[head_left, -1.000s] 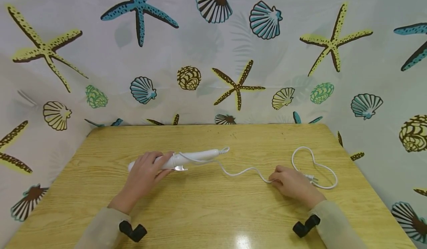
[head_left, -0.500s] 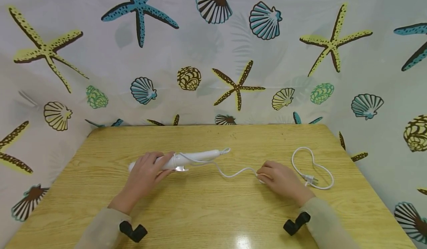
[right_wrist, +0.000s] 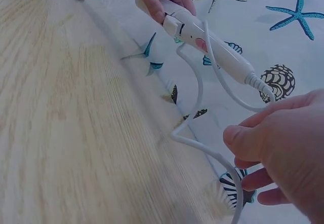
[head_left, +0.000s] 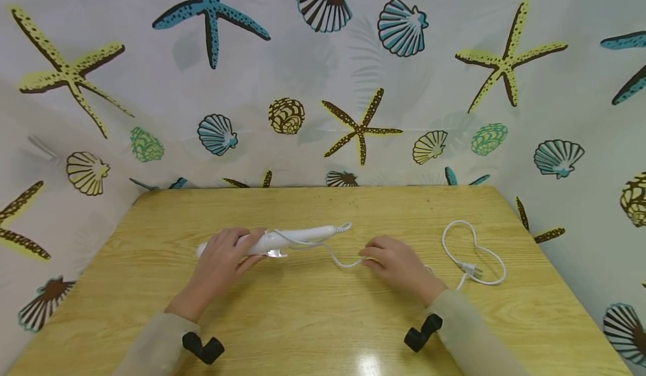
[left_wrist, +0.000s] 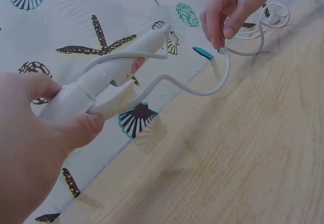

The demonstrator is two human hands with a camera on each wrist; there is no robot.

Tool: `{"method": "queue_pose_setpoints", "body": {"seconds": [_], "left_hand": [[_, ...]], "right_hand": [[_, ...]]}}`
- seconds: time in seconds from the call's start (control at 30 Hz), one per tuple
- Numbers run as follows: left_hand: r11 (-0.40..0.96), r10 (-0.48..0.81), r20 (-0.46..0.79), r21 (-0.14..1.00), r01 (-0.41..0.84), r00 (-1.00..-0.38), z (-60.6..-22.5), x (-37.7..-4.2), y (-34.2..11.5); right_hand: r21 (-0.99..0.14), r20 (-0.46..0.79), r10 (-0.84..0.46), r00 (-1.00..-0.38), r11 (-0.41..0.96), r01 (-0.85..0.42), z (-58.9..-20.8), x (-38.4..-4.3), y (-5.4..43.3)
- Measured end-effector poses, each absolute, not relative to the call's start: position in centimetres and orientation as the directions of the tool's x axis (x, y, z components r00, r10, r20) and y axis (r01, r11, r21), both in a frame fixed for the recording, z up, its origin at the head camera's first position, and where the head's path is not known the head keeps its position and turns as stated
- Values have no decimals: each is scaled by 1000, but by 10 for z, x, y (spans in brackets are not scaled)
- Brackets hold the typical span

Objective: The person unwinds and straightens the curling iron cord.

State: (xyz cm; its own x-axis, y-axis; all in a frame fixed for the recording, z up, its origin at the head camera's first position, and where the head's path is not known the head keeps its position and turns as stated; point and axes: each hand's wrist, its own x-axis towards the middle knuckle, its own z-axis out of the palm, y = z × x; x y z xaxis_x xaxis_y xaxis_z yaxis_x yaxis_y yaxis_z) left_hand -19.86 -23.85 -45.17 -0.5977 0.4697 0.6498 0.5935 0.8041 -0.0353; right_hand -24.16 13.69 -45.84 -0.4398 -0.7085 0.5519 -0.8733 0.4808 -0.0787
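Observation:
My left hand (head_left: 222, 255) grips a white curling iron (head_left: 308, 235) around its barrel end, fingers over the top. In the left wrist view, the thumb (left_wrist: 83, 130) lies beside the iron's clamp lever (left_wrist: 114, 100). The tail of the handle points right, and part of the white cord (right_wrist: 195, 144) is looped along it. To the right of the iron, my right hand (head_left: 396, 261) pinches the cord between thumb and fingertips, close over the table. The stretch of cord behind that hand is partly hidden by it.
The cord's far end lies in a loose loop on the wooden table (head_left: 313, 320), with its plug (head_left: 469, 269) to the right of my right hand. A sheet (head_left: 242, 84) printed with starfish and shells hangs behind the table and along its sides.
My right hand has slid left along the cord toward the curling iron, shortening the stretch between them. My left hand and the iron have stayed nearly still.

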Motion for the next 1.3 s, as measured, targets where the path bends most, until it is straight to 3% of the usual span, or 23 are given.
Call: {"method": "queue_pose_setpoints", "body": {"seconds": [0.27,0.73,1.03,1.3], "left_hand": [[805,473,652,-46,592,-592,-452,-198,-238],[801,476,653,-46,597,-589,-453,-196,-240],[796,484,653,-51,603,-583,-451,-195,-240],[777,508,639,-50,627,-578,-451,-194,-242]], "right_hand": [[-49,552,-734,-396,445,-894,-462,-246,121],[-135,362,-752,-552,543,-829,-468,-243,109],[-96,232,-756,-612,608,-788,-463,-242,106],[-24,272,-707,-652,673,-739,-459,-241,104]]}}
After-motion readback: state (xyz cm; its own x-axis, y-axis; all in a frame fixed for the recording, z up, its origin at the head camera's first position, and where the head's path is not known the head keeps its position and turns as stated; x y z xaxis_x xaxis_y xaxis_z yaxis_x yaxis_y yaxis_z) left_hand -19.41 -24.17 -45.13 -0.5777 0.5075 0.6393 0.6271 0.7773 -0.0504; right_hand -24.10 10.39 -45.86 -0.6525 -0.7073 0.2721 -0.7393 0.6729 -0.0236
